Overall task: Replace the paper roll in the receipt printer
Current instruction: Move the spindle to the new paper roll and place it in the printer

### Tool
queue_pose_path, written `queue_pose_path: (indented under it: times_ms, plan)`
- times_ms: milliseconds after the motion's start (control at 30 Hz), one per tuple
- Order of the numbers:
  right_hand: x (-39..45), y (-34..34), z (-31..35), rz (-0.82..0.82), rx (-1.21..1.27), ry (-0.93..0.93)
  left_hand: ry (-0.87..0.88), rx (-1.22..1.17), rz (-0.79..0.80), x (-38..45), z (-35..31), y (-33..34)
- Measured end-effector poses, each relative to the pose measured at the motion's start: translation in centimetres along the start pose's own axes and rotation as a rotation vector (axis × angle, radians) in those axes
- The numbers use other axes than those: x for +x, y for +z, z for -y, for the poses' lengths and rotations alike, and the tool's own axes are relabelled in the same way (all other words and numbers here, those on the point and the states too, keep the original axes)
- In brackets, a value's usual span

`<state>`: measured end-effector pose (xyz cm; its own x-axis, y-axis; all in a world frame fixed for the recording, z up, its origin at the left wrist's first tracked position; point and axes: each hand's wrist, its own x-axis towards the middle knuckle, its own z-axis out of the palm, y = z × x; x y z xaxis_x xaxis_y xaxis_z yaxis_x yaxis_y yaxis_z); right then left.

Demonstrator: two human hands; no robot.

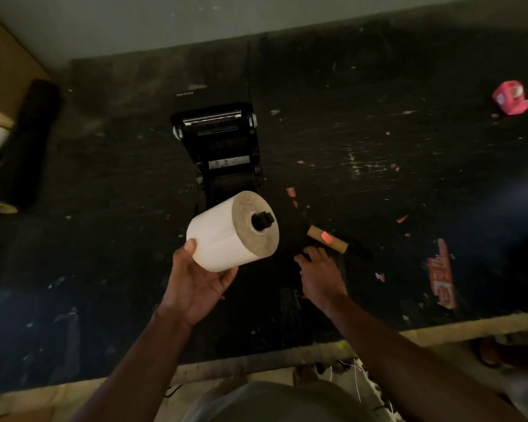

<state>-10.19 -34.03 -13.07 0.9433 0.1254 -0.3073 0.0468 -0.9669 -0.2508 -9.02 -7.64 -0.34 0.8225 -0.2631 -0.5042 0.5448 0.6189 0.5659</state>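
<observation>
A black receipt printer (223,141) stands open in the middle of the dark table, its lid tipped back. My left hand (195,281) holds a full white paper roll (223,239) just in front of the printer, with a black spindle (262,221) sticking out of its core. My right hand (320,269) rests flat on the table with fingers apart and nothing in it. Its fingertips lie just short of an empty brown cardboard core (326,239).
A pink tape dispenser (511,97) sits at the far right. Black and white rolls (22,147) and a cardboard box (0,80) crowd the left edge. Red paper scraps (442,275) litter the table's right half. The table's front edge (439,327) runs close to my body.
</observation>
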Motion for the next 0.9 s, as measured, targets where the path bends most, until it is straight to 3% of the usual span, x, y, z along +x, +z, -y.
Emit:
queue_pose_path:
  times_ms: [167,300,367,433,567,900]
  plan:
    - [-1.3,-0.8,-0.3,-0.174,0.276,0.145,0.005,-0.044,0.058,-0.1,-0.1,0.1]
    - [-2.8,-6.2,1.6,-0.525,0.618,0.235,-0.015,-0.065,0.073,-0.1,-0.2,0.2]
    - [-4.2,-10.3,2.8,-0.717,0.791,0.155,-0.033,-0.062,0.053,-0.1,-0.1,0.5]
    - [-5.6,-14.2,4.5,-0.804,0.878,-0.002,-0.055,-0.063,0.042,-0.1,0.0,0.8]
    - [-7.2,-17.8,7.8,-0.694,0.909,-0.169,-0.059,-0.077,0.068,-0.1,0.3,1.3]
    - [-6.7,-17.0,8.9,-0.555,0.955,-0.138,-0.030,-0.041,0.061,-0.2,0.2,1.7]
